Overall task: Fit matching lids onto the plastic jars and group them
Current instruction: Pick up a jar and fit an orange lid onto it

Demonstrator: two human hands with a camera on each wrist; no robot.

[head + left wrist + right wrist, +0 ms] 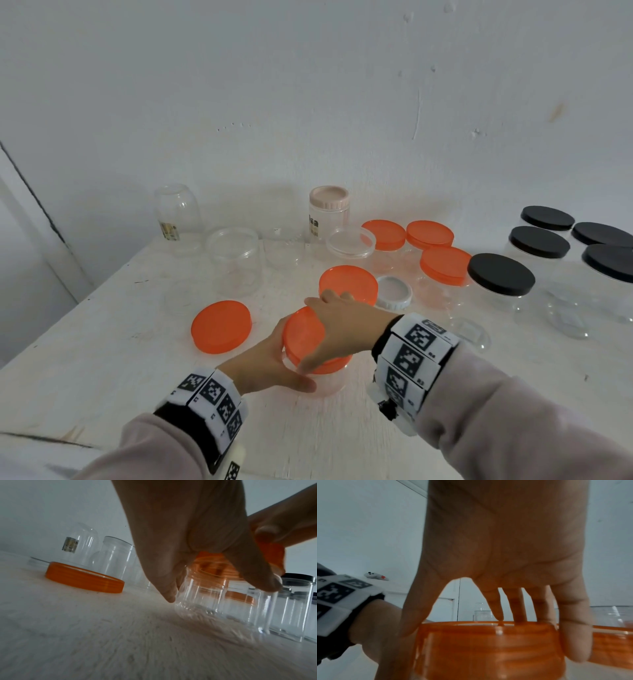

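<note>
— What's on the counter (102,342)?
— Five black-lidded jars (500,278) at the right, orange-lidded jars (445,265) mid-back, open clear jars (234,260) at the back left, and a loose orange lid (221,326) lying flat near the front.
— And the hands?
— The left hand (265,361) curls around a clear jar (197,599) standing near the front edge. The right hand (346,329) comes from above, thumb and fingers pinching the rim of the orange cap (305,337), which sits slightly tilted on that jar's mouth.
</note>
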